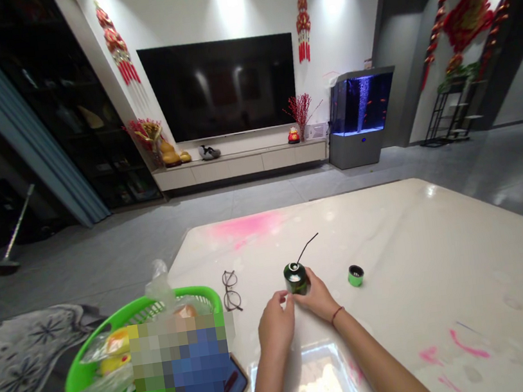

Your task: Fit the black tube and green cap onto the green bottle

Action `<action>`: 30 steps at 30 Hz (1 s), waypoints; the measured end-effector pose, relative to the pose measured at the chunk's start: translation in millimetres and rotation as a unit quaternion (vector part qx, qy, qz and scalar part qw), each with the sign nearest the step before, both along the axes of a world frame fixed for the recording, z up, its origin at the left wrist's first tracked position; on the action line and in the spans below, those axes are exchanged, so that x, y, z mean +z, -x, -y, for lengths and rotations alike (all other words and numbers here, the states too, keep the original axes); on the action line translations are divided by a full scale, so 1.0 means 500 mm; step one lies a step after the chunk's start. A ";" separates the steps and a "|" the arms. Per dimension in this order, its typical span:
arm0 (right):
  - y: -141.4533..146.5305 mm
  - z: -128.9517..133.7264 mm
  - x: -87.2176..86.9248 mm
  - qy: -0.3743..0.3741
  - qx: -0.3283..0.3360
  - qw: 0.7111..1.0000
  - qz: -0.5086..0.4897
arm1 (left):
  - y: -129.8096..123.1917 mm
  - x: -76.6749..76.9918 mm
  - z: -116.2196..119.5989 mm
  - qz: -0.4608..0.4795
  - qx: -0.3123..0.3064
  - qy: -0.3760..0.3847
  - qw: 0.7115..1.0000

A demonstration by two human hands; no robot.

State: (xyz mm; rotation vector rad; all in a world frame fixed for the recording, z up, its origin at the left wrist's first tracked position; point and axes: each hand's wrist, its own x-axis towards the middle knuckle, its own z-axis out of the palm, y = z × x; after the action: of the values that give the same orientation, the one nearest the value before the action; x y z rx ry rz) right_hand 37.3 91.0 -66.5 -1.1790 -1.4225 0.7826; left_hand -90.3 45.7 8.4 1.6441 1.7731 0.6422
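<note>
A small, round-shouldered, dark green bottle (295,278) stands on the pale table, with a thin, bent black stick (306,247) rising from its narrow neck. My right hand (317,298) is wrapped around the bottle's right side, thumb low at the front. At the lower left of the bottle, my left hand (276,323) has its fingers curled in, and the fingertips appear to touch the glass. To the right lies a green and black cap (356,275), open end up. A pair of glasses (230,290) rests to the left of the bottle.
A bright green basket (210,294) with plastic-wrapped items sits at the left, partly pixelated. A dark-edged flat tablet-like object (235,391) lies beside it. The pale table (407,227) bears pink stains. Beyond it stand a low TV cabinet (247,165) and an aquarium (360,107).
</note>
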 end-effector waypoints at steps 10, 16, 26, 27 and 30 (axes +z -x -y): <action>0.005 -0.034 -0.006 0.028 -0.034 0.999 -0.004 | -0.005 0.014 0.011 -0.019 -0.017 0.007 1.000; 0.008 -0.062 -0.015 0.035 -0.034 0.999 0.018 | -0.016 0.020 0.015 -0.002 -0.031 0.004 1.000; 0.007 -0.103 -0.016 0.028 -0.054 0.997 0.041 | -0.009 0.028 0.017 0.000 -0.015 0.009 1.000; 0.006 -0.108 -0.016 0.027 -0.054 0.997 0.041 | -0.010 0.027 0.018 -0.001 -0.016 0.010 1.000; 0.005 -0.124 -0.018 0.023 -0.059 0.997 0.042 | -0.015 0.025 0.022 -0.004 -0.022 0.015 1.000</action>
State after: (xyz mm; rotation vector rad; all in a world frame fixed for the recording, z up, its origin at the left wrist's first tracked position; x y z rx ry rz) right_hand 34.9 152.7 -75.4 -1.3325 -1.3966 0.6942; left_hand -82.7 34.5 20.9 1.6629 1.7391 0.5886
